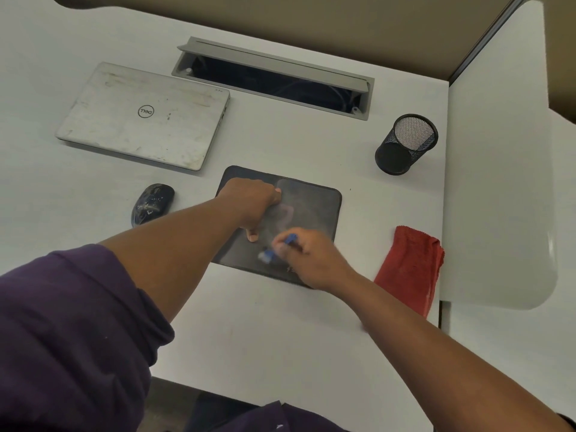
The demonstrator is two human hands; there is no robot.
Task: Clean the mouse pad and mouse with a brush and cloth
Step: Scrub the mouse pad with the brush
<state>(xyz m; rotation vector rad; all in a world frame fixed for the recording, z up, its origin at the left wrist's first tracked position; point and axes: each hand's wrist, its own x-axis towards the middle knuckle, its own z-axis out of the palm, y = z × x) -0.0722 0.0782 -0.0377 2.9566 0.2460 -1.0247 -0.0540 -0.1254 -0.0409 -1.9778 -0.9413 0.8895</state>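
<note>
Purple sleeves lead to the dark rectangular fabric mouse pad: left hand presses it flat, right hand grips the blurred blue brush. Brushing seems underway; left of the pad the dusty black mouse and right of it the folded red cloth look untouched.

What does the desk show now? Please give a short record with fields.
left hand: left hand presses on the dusty black rectangular mouse pad
right hand: right hand holds a small blue brush, blurred, over the pad
mouse: dusty black mouse, left of the pad, untouched
cloth: folded red cloth, right of the pad
other: closed silver laptop; black mesh pen cup
</note>
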